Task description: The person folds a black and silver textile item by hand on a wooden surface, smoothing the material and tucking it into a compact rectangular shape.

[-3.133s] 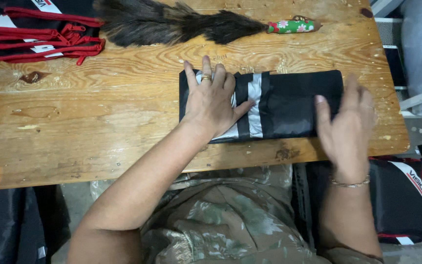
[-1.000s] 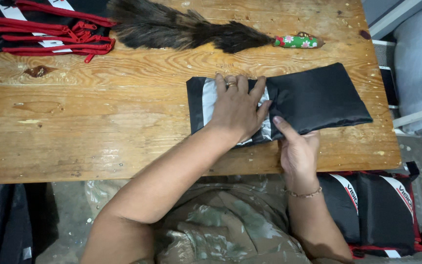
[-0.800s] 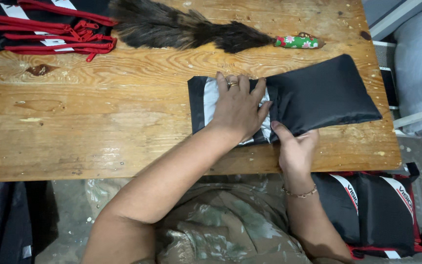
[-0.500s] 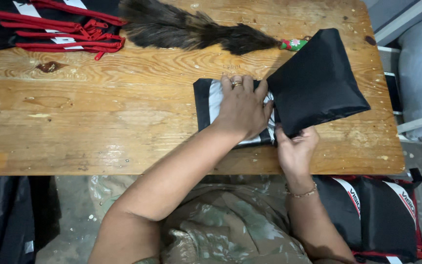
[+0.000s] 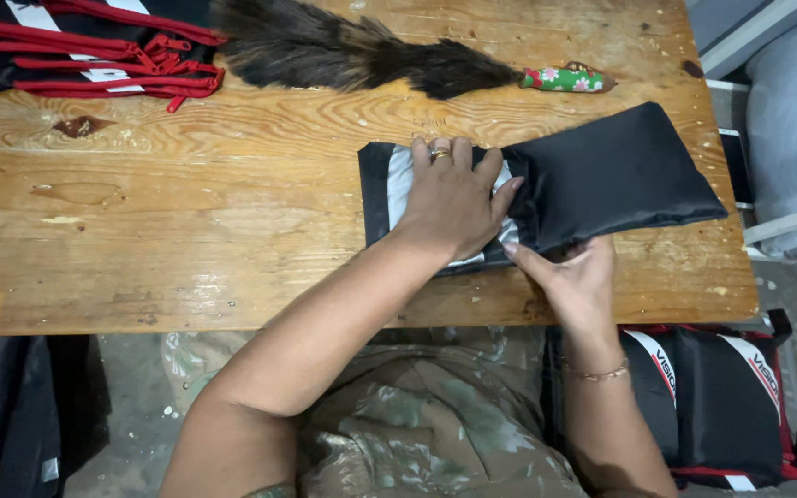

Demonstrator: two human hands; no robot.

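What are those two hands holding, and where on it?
The left hand presses flat on the folded grey-striped end of the black cloth bag; the right hand lifts the loose black part by its near edge.

Red-trimmed black bags run off the top edge.

Worn wooden table, stained concrete floor, even light

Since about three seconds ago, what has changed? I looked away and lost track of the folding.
The right hand left the top of the black fabric piece, took its near edge and lifted the right half, swinging it up and toward the far side. The left hand slid slightly right and stays pressed flat on the white-striped part. The feather duster and the red-trimmed black pieces on the wooden table have not moved.
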